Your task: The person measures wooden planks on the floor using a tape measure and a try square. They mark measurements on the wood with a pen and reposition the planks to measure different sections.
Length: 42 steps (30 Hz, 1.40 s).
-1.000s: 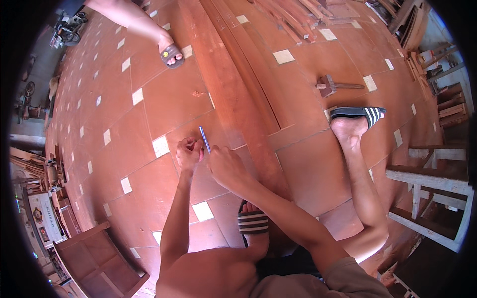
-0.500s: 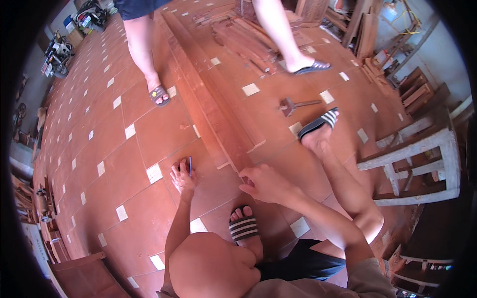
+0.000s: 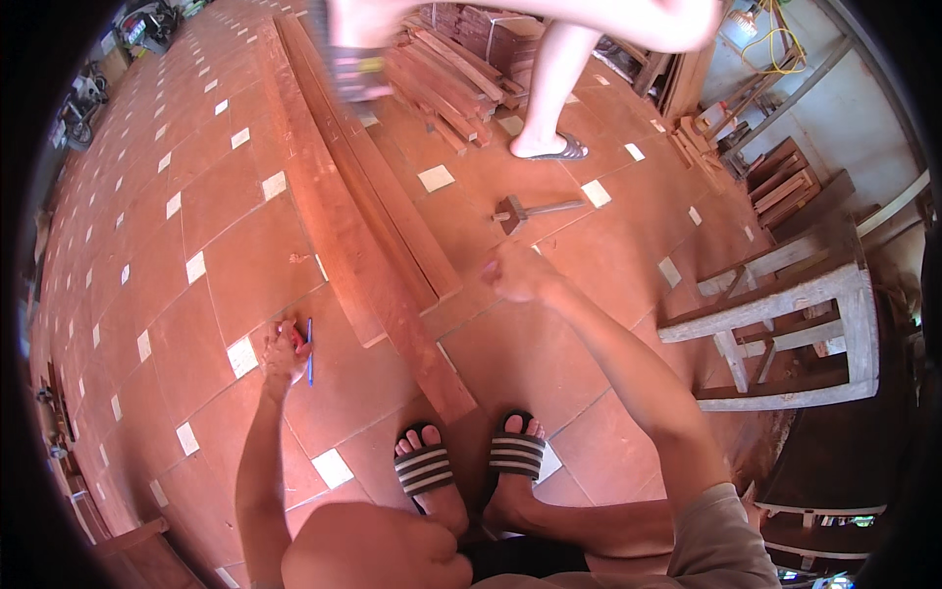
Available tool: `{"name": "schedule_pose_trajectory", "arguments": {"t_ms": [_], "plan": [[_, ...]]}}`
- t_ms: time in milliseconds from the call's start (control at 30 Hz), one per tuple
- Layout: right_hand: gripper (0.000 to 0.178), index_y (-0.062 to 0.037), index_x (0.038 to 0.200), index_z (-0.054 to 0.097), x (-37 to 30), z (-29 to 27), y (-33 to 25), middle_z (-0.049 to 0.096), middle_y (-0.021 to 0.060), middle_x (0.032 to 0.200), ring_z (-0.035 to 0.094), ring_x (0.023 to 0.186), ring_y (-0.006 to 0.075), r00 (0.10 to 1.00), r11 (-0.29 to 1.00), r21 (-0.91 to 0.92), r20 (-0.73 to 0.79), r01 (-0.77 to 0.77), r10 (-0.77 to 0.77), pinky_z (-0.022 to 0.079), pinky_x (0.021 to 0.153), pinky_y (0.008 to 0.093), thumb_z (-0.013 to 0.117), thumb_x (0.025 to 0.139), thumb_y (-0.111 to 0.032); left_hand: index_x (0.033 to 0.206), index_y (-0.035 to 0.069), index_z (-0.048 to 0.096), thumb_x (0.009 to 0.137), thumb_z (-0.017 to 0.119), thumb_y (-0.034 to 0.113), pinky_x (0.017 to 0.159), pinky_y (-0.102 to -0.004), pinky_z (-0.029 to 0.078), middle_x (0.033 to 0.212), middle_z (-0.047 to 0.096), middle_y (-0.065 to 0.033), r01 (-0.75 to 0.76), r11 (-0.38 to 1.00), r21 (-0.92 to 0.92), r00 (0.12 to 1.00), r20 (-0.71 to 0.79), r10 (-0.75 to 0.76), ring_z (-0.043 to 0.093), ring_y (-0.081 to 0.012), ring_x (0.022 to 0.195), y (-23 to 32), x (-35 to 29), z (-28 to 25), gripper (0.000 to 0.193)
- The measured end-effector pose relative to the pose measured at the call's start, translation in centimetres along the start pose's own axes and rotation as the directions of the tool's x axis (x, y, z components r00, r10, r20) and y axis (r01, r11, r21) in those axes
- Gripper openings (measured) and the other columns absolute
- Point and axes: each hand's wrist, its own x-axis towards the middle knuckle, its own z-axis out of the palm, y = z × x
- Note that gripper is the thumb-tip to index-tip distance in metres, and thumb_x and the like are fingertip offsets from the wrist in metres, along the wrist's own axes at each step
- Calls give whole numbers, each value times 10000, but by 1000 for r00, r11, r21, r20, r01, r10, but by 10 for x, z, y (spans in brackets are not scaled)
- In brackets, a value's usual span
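Note:
My left hand [image 3: 283, 355] is closed above the floor, left of the planks. In it are a blue pen [image 3: 310, 353] and a small red object [image 3: 298, 338], mostly covered by the fingers. My right hand [image 3: 517, 274] hovers right of the planks with its fingers curled; whatever they hold, if anything, is hidden. Between my hands lie long reddish wooden planks, side by side. One plank [image 3: 432, 368] reaches nearest to my sandalled feet, past the ends of the plank on its left [image 3: 339, 285] and the plank on its right [image 3: 402, 231].
Beyond my right hand lies a block-headed wooden tool [image 3: 512, 214] with a handle. A co-worker's foot [image 3: 358, 74] is lifted over the planks. Cut boards [image 3: 442, 83] are piled at the back. A whitish wooden frame [image 3: 785, 324] stands at right, motorbikes [image 3: 147, 27] far left.
The middle plank's near end has come closer to my feet. My right foot has moved in beside my left. The co-worker's left-side foot has lifted. My right hand has left the plank ends.

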Motion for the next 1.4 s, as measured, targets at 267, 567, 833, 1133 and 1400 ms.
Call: {"name": "schedule_pose_trajectory", "arguments": {"t_ms": [267, 567, 833, 1133, 1400], "plan": [[407, -43, 1243, 725, 108, 23, 141, 768, 214, 1044, 746, 953, 378, 746, 920, 155, -544, -360, 384, 591, 914, 439, 666, 979, -347, 1396, 87, 605, 851, 841, 312, 1084, -498, 500, 1451, 499, -156, -256, 956, 145, 956, 184, 228, 551, -430, 1277, 7, 13, -93, 635], [455, -117, 1297, 745, 159, 29, 132, 780, 201, 1048, 783, 906, 305, 838, 713, 555, -52, -429, 544, 645, 779, 419, 686, 967, -425, 1372, 128, 633, 924, 788, 354, 1156, -468, 466, 1498, 501, -92, -313, 874, 371, 881, 457, 122, 525, -342, 1388, 106, 1, -239, 525], [370, -87, 1363, 707, 165, 8, 117, 767, 66, 1075, 727, 928, 147, 905, 711, 703, -310, 13, 291, 640, 786, 305, 708, 1013, -208, 1320, 98, 679, 945, 762, 333, 1112, -476, 489, 1428, 575, -102, -486, 825, 289, 840, 413, 350, 567, -339, 1337, 168, 33, -247, 450], [357, 2, 1350, 694, 132, -42, -40, 768, 39, 1147, 675, 1019, 90, 783, 436, 664, -594, 607, -185, 566, 900, 283, 710, 999, -65, 1339, 16, 672, 999, 717, 321, 842, -380, 593, 1173, 756, -124, -282, 821, -497, 957, -83, 278, 724, -221, 975, 253, 57, -183, 459], [414, 10, 1391, 662, 54, -100, -159, 772, 100, 1209, 686, 1036, 96, 583, 307, 502, -610, 808, -537, 579, 909, 292, 721, 988, -70, 1349, -7, 619, 1082, 624, 185, 817, -269, 599, 1202, 741, -119, -3, -142, -990, 983, -29, 181, 713, -143, 966, 285, 12, -225, 329]]}}
